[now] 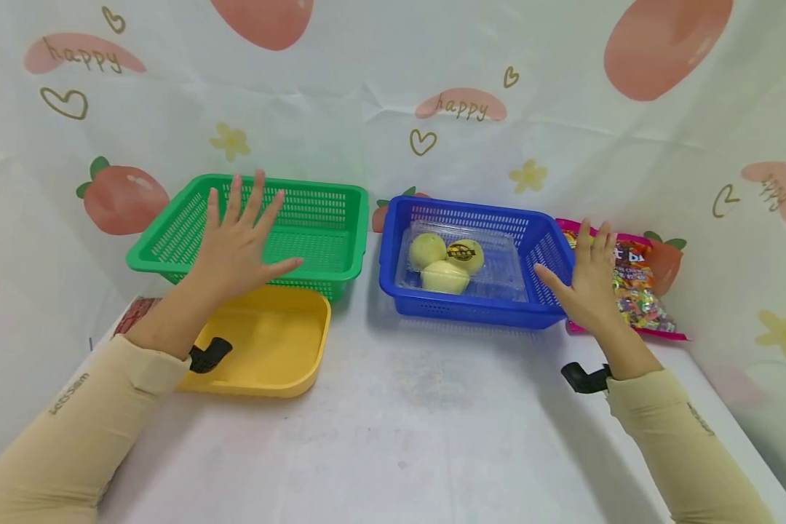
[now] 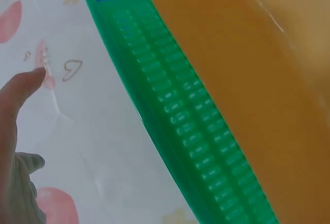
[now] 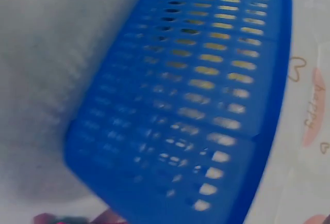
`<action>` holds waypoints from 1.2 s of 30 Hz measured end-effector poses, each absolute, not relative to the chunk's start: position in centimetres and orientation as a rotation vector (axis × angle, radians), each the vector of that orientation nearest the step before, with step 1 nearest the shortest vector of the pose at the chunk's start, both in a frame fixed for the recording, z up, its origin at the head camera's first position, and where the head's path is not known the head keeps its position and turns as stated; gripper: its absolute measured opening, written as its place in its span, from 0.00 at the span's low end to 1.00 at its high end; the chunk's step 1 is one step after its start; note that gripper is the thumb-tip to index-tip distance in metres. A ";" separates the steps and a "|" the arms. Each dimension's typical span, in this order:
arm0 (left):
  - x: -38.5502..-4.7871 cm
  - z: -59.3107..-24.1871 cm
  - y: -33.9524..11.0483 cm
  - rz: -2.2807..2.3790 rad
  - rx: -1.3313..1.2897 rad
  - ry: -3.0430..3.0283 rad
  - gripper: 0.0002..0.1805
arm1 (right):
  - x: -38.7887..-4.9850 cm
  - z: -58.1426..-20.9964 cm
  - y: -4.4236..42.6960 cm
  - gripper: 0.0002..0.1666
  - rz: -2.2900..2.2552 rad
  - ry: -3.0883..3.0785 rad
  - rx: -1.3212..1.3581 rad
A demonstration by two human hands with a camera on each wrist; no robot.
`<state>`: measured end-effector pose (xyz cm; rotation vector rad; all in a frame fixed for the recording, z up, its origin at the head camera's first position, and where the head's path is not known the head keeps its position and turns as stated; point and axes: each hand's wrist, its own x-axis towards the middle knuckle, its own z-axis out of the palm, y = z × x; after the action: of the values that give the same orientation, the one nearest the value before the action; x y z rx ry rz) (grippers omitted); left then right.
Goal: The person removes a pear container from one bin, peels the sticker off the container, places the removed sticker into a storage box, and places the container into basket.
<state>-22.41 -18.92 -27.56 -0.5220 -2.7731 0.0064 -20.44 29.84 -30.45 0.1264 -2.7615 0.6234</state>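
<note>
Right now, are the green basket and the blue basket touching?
Apart. The head view shows it: a strip of white tabletop lies between the green basket and the blue basket.

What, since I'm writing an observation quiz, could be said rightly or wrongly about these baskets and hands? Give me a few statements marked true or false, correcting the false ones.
1. Three pale round fruits lie in a clear plastic container inside the blue basket. True.
2. Both hands hold something. False: the left hand and the right hand hold nothing, their fingers extended.
3. A bag of sweets lies to the right of the blue basket. True.
4. The front tray is red. False: it is a yellow tray, nearer the person than the green basket.
5. The green basket stands to the left of the blue basket. True.
</note>
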 end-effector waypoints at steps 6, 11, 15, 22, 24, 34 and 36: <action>-23.4 -27.5 -17.6 -0.017 -0.534 -2.810 0.53 | -21.5 -29.0 28.8 0.55 0.733 -2.773 0.149; -24.2 -26.8 -16.2 -0.058 -0.588 -2.848 0.50 | -22.4 -27.5 27.8 0.54 0.813 -2.761 0.204; -24.6 -26.2 -14.5 -0.156 -0.633 -2.863 0.47 | -23.3 -26.5 27.1 0.51 0.931 -2.751 0.243; -24.3 -26.0 -11.2 -0.282 -0.702 -2.830 0.44 | -25.1 -25.8 26.0 0.46 1.156 -2.755 0.197; -24.4 -26.2 -10.5 -0.312 -0.714 -2.842 0.44 | -25.5 -25.8 25.8 0.45 1.266 -2.761 0.179; -26.0 -27.2 -7.4 -0.942 -0.798 -3.037 0.37 | -26.8 -25.1 25.8 0.47 2.383 -2.267 0.293; -26.4 -27.6 -6.8 -1.150 -0.753 -3.057 0.38 | -27.3 -25.2 25.9 0.48 2.511 -2.172 0.307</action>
<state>-26.38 -6.83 -27.56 -0.7526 -3.0568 -1.1496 -27.26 25.88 -25.18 0.3074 -2.1717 2.5105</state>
